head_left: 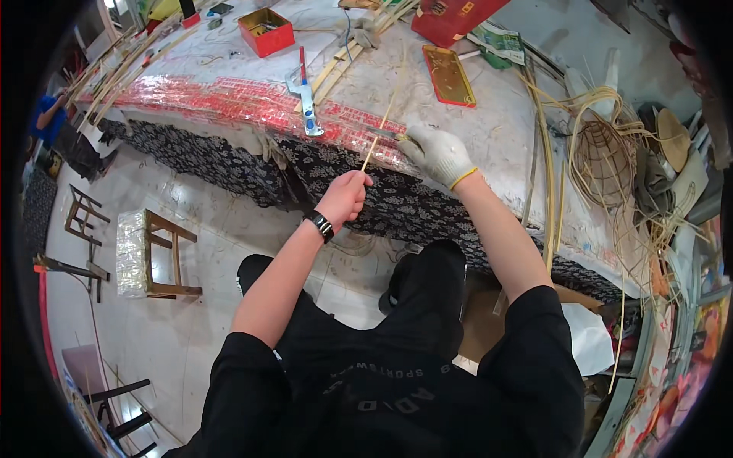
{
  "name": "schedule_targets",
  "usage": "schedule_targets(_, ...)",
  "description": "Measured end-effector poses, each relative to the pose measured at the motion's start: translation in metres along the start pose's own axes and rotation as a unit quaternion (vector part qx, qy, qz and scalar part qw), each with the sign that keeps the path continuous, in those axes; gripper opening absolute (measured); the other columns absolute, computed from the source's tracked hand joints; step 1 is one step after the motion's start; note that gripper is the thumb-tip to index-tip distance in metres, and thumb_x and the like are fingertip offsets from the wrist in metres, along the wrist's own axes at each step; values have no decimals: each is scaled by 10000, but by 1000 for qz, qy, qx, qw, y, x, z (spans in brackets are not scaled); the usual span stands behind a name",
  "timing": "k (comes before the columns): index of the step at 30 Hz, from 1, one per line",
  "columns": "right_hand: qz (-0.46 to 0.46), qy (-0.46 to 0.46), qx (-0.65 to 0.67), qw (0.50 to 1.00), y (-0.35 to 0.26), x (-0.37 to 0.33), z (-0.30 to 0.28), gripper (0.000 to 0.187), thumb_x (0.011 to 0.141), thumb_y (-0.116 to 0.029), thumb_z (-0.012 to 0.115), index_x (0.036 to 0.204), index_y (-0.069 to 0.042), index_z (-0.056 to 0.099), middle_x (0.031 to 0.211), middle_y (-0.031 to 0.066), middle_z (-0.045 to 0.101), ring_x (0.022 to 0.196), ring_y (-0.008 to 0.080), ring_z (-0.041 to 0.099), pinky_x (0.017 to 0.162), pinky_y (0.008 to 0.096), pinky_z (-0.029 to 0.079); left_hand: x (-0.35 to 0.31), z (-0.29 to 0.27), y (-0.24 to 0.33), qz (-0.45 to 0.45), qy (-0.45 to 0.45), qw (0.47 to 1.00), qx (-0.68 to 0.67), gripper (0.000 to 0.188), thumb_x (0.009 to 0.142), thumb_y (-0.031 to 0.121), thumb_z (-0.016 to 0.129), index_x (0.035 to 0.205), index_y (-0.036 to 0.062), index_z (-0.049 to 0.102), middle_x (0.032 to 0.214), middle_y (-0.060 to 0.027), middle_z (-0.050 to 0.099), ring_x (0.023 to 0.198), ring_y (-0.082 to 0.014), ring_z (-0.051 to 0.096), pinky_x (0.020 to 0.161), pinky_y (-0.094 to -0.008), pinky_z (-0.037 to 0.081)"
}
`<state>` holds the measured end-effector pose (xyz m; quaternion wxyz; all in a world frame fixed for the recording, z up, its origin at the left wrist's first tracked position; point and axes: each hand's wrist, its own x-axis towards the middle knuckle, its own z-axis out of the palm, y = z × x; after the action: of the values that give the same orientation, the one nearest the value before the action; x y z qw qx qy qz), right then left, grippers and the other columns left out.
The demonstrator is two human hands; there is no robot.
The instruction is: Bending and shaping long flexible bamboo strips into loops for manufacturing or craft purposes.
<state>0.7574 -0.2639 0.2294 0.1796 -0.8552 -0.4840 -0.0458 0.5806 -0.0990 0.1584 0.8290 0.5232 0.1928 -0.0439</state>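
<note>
My left hand [343, 197], bare and with a black watch at the wrist, is closed round the lower end of a thin bamboo strip [369, 154]. The strip slants up and away over the table's front edge. In a white knit glove, my right hand [441, 156] grips a knife [386, 134]. Its blade points left and lies against or very close to the strip; whether it cuts in cannot be seen. The handle is mostly hidden in the glove. Left of the strip, a red-handled tool with a blue-and-silver body [308, 107] lies on the table [489, 137].
Farther back are a red tin box [266, 40], a gold-lined red tray [449, 75] and a grey glove [366, 34]. Long bamboo strips [544, 153] and a woven basket [603, 164] are at right. A wooden stool [172, 256] stands left; another person [57, 126] is far left.
</note>
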Motion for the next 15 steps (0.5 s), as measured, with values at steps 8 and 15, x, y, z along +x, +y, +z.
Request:
schedule_targets(8,-18,9,-26,999,-8,5,3,304,965,-372,599,896,-80,650,808,207,639,769,411,639,657,494,497,-4,6,-3,-6,22,999,-32,229,1072,323,460,925,149,478,632,88,307,477,-32,245,419,-226,175)
schedule_targets(15,-28,13,-29,999,-10,8,3,289,960,-361,608,893,-85,659,796,206,640,763,406,644,653,491,497,-14,6,-10,-13,22,998,-60,235,1075,335,459,927,153,470,635,85,315,477,-32,248,418,-223,176)
